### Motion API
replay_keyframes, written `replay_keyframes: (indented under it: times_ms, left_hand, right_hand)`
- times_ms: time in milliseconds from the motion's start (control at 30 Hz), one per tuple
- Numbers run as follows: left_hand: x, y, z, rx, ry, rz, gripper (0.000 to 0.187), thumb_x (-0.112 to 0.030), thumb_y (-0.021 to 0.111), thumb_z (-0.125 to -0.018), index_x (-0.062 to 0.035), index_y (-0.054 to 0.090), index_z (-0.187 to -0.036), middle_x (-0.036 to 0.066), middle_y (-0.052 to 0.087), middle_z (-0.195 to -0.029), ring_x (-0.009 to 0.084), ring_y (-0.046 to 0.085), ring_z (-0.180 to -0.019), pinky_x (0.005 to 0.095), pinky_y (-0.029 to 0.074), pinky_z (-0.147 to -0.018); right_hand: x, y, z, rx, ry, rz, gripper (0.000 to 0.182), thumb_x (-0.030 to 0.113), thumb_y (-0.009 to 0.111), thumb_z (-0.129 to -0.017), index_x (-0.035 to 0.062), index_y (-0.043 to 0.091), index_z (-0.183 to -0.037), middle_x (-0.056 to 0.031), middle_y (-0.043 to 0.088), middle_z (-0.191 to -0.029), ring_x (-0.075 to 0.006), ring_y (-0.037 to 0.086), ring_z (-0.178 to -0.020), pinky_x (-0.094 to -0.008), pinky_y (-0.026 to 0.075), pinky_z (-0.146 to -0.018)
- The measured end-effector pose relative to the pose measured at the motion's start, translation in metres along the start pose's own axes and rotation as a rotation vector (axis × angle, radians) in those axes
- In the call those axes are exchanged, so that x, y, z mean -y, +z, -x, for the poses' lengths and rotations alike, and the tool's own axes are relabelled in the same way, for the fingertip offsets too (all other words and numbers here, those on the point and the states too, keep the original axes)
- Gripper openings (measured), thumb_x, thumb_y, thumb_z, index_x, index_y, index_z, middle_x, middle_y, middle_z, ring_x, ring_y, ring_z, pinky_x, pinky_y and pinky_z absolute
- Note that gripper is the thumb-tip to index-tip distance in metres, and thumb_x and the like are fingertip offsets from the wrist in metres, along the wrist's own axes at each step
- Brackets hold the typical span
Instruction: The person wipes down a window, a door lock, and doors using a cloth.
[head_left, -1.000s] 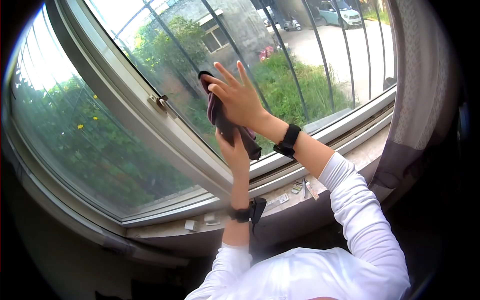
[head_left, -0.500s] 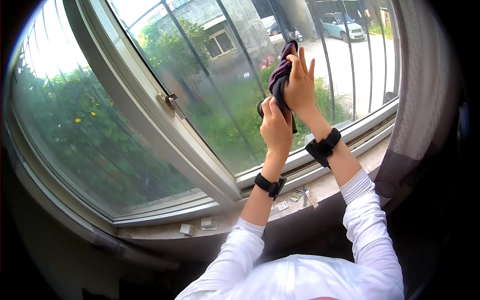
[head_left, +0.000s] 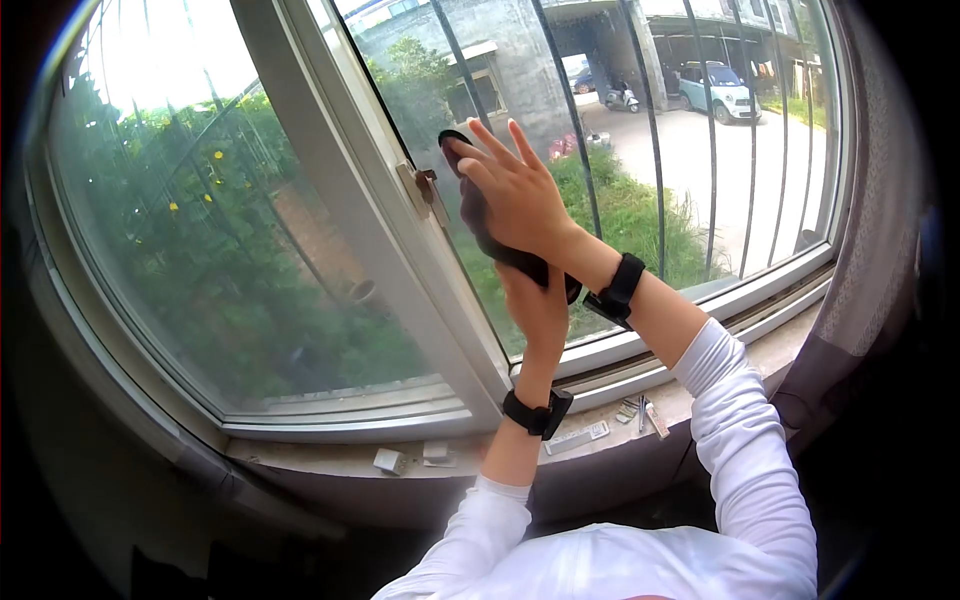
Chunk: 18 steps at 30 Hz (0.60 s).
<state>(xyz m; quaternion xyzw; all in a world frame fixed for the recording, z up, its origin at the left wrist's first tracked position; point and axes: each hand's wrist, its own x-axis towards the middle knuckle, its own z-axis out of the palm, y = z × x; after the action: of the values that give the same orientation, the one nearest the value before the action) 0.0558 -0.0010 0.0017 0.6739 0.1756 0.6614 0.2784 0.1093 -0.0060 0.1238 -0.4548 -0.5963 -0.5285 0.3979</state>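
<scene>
A dark purple and black cloth (head_left: 480, 228) lies bunched against the right-hand window pane (head_left: 497, 318), close to the frame. My right hand (head_left: 522, 205) presses it to the glass, some fingers stretched upward and others bent over its upper end. Just below, my left hand (head_left: 537, 308) grips the lower end of the cloth; its fingertips are hidden behind the cloth and my right hand. A window latch (head_left: 425, 188) sits on the upright frame (head_left: 345, 150), left of the cloth. Each wrist wears a black strap.
On the sill (head_left: 310, 455) lie two small white blocks (head_left: 390, 461), a long whitish strip (head_left: 577, 437) and several small items (head_left: 655, 420). Dark bars (head_left: 657, 150) stand outside the glass. A curtain (head_left: 870, 220) hangs at the right.
Both hands have moved the cloth left across the glass, toward the latch. My right hand now leans left and covers more of the cloth. The camera view has shifted too.
</scene>
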Motion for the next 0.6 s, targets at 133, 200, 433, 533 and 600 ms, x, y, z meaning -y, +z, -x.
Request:
replay_keyframes:
  times_ms: [133, 200, 433, 533, 600]
  left_hand:
    - [-0.035, -0.001, -0.048, -0.049, 0.054, 0.101, 0.058, -0.026, 0.066, -0.083, 0.0078, 0.04, -0.123, 0.026, 0.055, -0.113, 0.0388, 0.056, -0.103, 0.0401, 0.042, -0.087]
    - [-0.045, -0.006, -0.071, -0.084, 0.128, 0.118, 0.048, -0.025, 0.064, -0.085, 0.0053, 0.045, -0.117, 0.025, 0.056, -0.108, 0.0409, 0.057, -0.096, 0.0414, 0.045, -0.08]
    - [-0.023, -0.002, -0.033, -0.054, 0.038, -0.043, 0.045, -0.025, 0.065, -0.083, 0.0042, 0.049, -0.113, 0.024, 0.06, -0.095, 0.0407, 0.06, -0.088, 0.0427, 0.046, -0.074]
    - [-0.01, 0.003, -0.007, -0.013, 0.018, -0.035, 0.045, -0.026, 0.066, -0.083, 0.0039, 0.049, -0.112, 0.024, 0.061, -0.096, 0.0416, 0.059, -0.087, 0.0439, 0.047, -0.071]
    - [-0.007, 0.006, -0.004, 0.004, -0.016, -0.005, 0.044, -0.025, 0.065, -0.083, 0.005, 0.05, -0.112, 0.024, 0.06, -0.098, 0.0403, 0.059, -0.091, 0.0428, 0.045, -0.076]
  right_hand:
    - [-0.022, 0.003, -0.049, -0.014, -0.148, 0.049, 0.024, 0.005, 0.052, -0.074, 0.0074, 0.053, -0.098, -0.0015, 0.056, -0.126, -0.0223, 0.032, -0.135, -0.0499, 0.013, -0.114]
    - [-0.029, 0.006, -0.075, -0.031, -0.203, 0.04, 0.025, 0.006, 0.052, -0.074, 0.0082, 0.054, -0.099, -0.0008, 0.057, -0.126, -0.021, 0.032, -0.135, -0.0496, 0.011, -0.115]
    - [-0.026, -0.002, -0.037, 0.222, -0.342, 0.027, 0.022, 0.013, 0.052, -0.077, 0.0114, 0.057, -0.098, 0.0028, 0.056, -0.128, -0.0178, 0.031, -0.136, -0.0526, 0.009, -0.115]
    - [-0.022, -0.011, -0.013, 0.321, -0.328, 0.003, 0.019, 0.016, 0.053, -0.078, 0.0123, 0.057, -0.097, 0.0039, 0.055, -0.129, -0.0176, 0.031, -0.136, -0.0534, 0.011, -0.114]
    - [-0.022, -0.011, -0.007, 0.288, -0.369, 0.069, 0.016, 0.02, 0.054, -0.079, 0.013, 0.058, -0.093, 0.0045, 0.056, -0.126, -0.0174, 0.032, -0.135, -0.0534, 0.012, -0.113]
